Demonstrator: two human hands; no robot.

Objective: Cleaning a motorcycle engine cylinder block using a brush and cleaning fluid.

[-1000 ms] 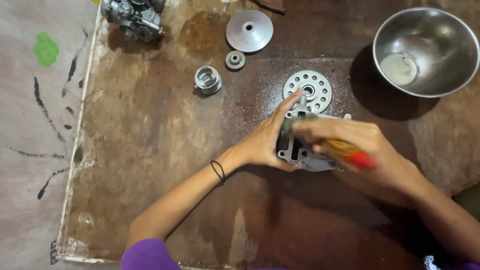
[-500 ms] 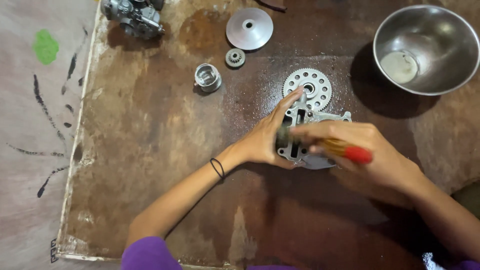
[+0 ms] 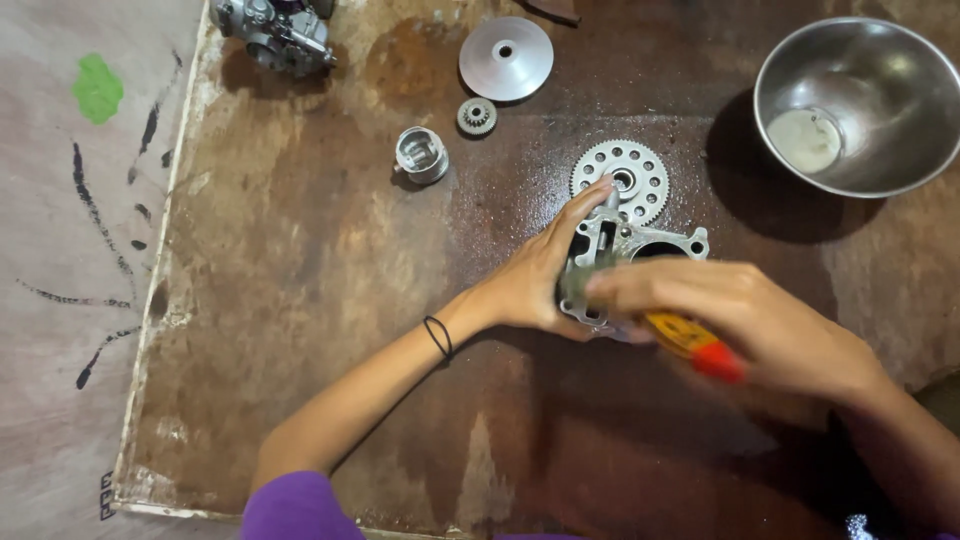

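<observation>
One metal casting (image 3: 625, 250) lies near the middle of the rusty tabletop (image 3: 300, 300), just below one toothed, holed disc (image 3: 622, 178). The left hand (image 3: 535, 280) holds its left edge, fingers stretched up along it toward the disc — grip clamped on the casting. The right hand (image 3: 740, 320) is closed round one tool with a yellow-and-red handle (image 3: 695, 345); the handle's long axis slants down to the right, red end outward, while the working end is hidden under the fingers over the casting. Farther up lie one small gear (image 3: 477, 116), one short cylinder (image 3: 421, 154), one cone-shaped plate (image 3: 506, 58) and one engine part (image 3: 275, 30) — plus one steel bowl (image 3: 860, 150) at the right
</observation>
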